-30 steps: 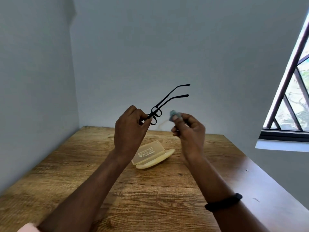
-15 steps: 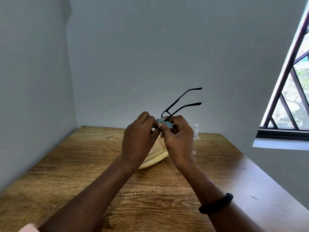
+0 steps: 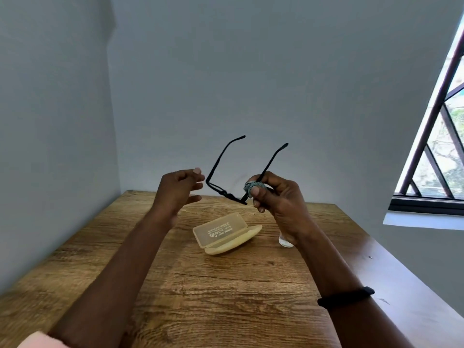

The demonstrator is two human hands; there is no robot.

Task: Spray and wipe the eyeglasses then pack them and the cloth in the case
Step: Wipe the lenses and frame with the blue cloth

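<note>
Hands raised over table (image 3: 226, 285): left hand (image 3: 179, 190) slack, empty, at 9 o'clock of glasses (image 3: 226, 194); right hand (image 3: 278, 199) pinching cloth (image 3: 251, 186) onto glasses, temples unfolded. Wiping judged under way. Beyond, case (image 3: 226, 234) open, seemingly empty; bottle (image 3: 285, 243) at its 3 o'clock. Folding and packing outstanding.

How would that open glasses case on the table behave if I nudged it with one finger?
The case looks like thin translucent plastic, so probably light and apt to slide on the smooth wooden table. Its base looks rounded, so it may rock. The open lid would likely swing on its hinge.
</note>
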